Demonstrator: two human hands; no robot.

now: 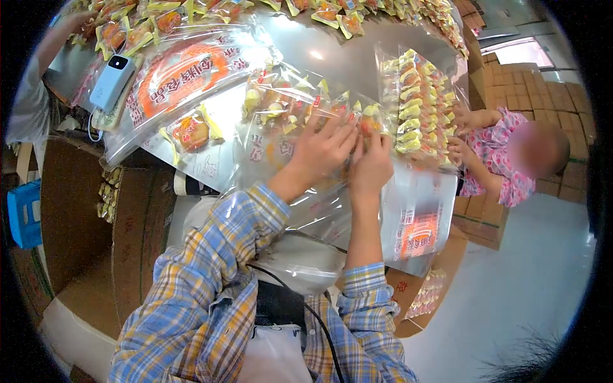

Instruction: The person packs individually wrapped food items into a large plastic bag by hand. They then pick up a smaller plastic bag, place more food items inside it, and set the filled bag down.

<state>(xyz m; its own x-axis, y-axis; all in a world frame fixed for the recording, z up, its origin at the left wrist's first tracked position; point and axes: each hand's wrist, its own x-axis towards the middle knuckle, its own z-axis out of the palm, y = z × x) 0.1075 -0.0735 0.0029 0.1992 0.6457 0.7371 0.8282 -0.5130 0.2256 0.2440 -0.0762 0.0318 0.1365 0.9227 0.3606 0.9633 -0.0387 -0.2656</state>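
Observation:
A large clear plastic bag (255,159) lies at the table's front edge, with a row of small wrapped pastries (281,105) inside its far part. My left hand (322,152) rests over that row, fingers stretched out and lying on the pastries and film. Close beside it, my right hand (372,165) is closed, its fingertips gripping a wrapped pastry (370,118) at the row's right end. Bag film partly covers the fingertips. To the right stands a filled clear bag (421,105) with pastries in neat rows.
A stack of printed bags (185,73) lies left, beside a pale blue power bank (112,83) and a single wrapped pastry (191,132). Loose pastries (329,14) pile along the back. A small person in pink (495,153) touches the filled bag. Cardboard boxes (80,223) stand below left.

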